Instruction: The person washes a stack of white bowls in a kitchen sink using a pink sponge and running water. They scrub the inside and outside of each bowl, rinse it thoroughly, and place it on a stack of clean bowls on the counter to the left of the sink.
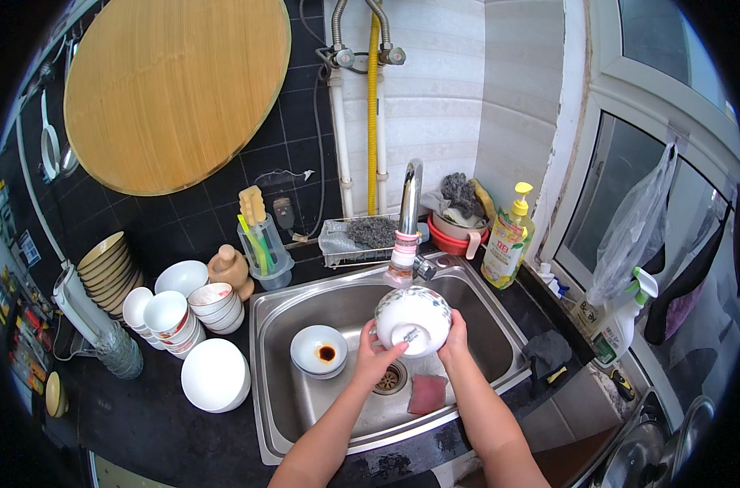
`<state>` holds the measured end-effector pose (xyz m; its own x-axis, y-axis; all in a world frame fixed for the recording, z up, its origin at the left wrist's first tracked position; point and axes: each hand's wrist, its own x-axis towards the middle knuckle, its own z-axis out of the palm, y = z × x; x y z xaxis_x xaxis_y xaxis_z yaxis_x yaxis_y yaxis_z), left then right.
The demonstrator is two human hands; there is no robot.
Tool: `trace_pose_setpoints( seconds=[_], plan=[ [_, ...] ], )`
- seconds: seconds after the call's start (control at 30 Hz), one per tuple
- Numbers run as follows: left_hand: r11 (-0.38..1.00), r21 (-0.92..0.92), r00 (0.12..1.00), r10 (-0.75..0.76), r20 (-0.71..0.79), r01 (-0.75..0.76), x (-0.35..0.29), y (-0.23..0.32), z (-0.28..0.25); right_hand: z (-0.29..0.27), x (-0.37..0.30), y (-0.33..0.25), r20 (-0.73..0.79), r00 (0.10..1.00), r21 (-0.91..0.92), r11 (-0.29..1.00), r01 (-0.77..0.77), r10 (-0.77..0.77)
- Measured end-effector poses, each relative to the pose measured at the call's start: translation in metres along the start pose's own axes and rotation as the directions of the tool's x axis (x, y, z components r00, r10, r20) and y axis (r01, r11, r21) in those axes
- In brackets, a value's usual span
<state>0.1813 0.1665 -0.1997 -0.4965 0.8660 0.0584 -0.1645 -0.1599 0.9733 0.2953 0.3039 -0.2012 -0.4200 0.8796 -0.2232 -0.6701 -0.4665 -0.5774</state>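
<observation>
A white bowl with a floral pattern point(415, 320) is held up under the faucet point(408, 220), tilted so that its underside faces me. My left hand point(373, 355) grips its left side, thumb near the foot ring. Around the right side curl the fingers of my right hand point(454, 337). Below lies the steel sink point(293, 415), where a pinkish-red scouring pad point(427, 394) rests beside the drain point(391, 378). Left of my hands, stacked white bowls point(309, 346) sit in the basin, the top one with dark brown liquid in it.
Stacked white bowls point(215, 376) and tan bowls point(114, 272) crowd the left counter. A utensil holder point(266, 254) and wire rack point(362, 244) stand behind the sink. At the back right are a red basin point(451, 241) and yellow dish soap bottle point(507, 240); a spray bottle point(622, 325) stands farther right.
</observation>
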Motion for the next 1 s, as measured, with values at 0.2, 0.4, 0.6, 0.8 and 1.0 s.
trace_pose_setpoints(
  seconds=[0.2,0.4,0.6,0.8,1.0],
  plan=[
    [0.983,0.095,0.988,0.156,0.006,-0.156,-0.012,0.024,0.014,-0.021,0.015,0.007,0.014,1.000,0.083,0.997,0.005,-0.006],
    [0.986,0.049,0.986,0.162,-0.031,-0.161,-0.009,0.017,0.007,-0.022,0.020,0.012,-0.014,1.000,-0.003,1.000,-0.019,0.019],
    [0.955,-0.286,0.991,-0.106,-0.079,0.080,-0.002,0.012,-0.010,0.018,-0.018,0.001,0.061,0.997,-0.198,0.979,-0.042,0.055],
    [0.743,-0.587,0.941,-0.320,0.109,0.321,0.005,-0.002,-0.025,0.029,-0.031,0.005,0.326,0.932,-0.400,0.916,-0.013,0.155],
    [0.691,-0.610,0.911,-0.385,0.144,0.389,0.007,-0.004,-0.030,0.036,-0.042,0.008,0.481,0.826,-0.586,0.809,0.053,0.294]
  ],
)
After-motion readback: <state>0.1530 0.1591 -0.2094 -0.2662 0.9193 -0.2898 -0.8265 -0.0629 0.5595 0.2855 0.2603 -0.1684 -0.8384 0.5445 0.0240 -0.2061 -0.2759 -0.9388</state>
